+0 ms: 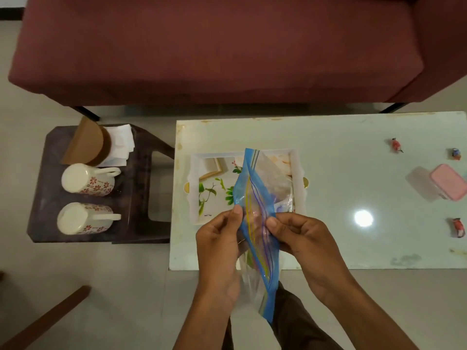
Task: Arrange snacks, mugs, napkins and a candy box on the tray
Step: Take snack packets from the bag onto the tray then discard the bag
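From the head view, my left hand (218,245) and my right hand (300,238) both pinch the blue-edged zip bag (256,223), one on each side of its striped seal, thumbs pressed on the plastic. The bag stands between my hands, its clear body rising away from me and partly covering what lies beyond. Whether anything is inside it I cannot tell.

Just past my fingertips sits the tray (195,188), white-rimmed with a leaf print, resting on the pale glossy counter (341,248). The bag blocks my sight of the tray's right half.

Well off to the right of my right hand lies the pink-lidded candy box (448,181), with its clear body beside it. Three wrapped candies are scattered round it: one beyond (396,145), one at the far right edge (455,154), one nearer me (458,227).

Left of my left hand, apart from the counter, stands a dark side table (50,198). On it lie two flowered mugs, the farther mug (88,180) and the nearer mug (84,218), both on their sides with handles pointing right. Beyond them is a brown napkin holder (86,145) with white napkins (121,145) in it.

A maroon sofa (214,46) fills the far side.
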`<state>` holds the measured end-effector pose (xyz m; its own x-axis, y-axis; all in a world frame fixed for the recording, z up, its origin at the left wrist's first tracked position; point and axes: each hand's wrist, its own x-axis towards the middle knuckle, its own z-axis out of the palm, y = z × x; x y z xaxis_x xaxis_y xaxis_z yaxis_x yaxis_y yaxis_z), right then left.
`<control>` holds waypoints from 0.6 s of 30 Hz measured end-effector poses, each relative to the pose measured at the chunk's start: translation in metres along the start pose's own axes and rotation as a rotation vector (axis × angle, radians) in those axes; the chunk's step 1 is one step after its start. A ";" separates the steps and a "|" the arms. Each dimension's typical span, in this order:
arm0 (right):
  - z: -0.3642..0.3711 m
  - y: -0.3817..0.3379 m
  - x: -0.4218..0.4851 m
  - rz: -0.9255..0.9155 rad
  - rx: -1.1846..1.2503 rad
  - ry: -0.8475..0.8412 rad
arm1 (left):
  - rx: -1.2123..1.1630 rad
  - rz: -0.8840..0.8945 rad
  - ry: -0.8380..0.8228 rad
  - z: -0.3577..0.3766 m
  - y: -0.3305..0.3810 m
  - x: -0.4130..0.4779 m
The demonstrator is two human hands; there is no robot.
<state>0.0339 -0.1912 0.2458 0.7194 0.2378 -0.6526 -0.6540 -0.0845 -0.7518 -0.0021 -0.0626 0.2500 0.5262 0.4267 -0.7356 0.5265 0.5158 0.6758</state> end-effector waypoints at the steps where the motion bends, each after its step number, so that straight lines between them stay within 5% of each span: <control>1: -0.001 0.000 0.001 0.013 0.045 0.000 | -0.068 -0.059 0.002 0.000 0.002 0.002; 7: -0.006 -0.003 0.006 0.089 0.307 -0.005 | -0.484 -0.364 -0.092 -0.012 0.014 0.014; 12: -0.019 -0.009 0.010 0.160 0.572 0.091 | -0.594 -0.335 -0.058 -0.053 0.039 0.035; 18: -0.018 -0.016 0.016 0.106 0.556 0.094 | -0.444 -0.290 -0.101 -0.088 0.048 0.044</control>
<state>0.0602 -0.2033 0.2460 0.6446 0.1664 -0.7462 -0.7299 0.4244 -0.5359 -0.0127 0.0457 0.2460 0.4745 0.1580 -0.8660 0.3383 0.8755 0.3451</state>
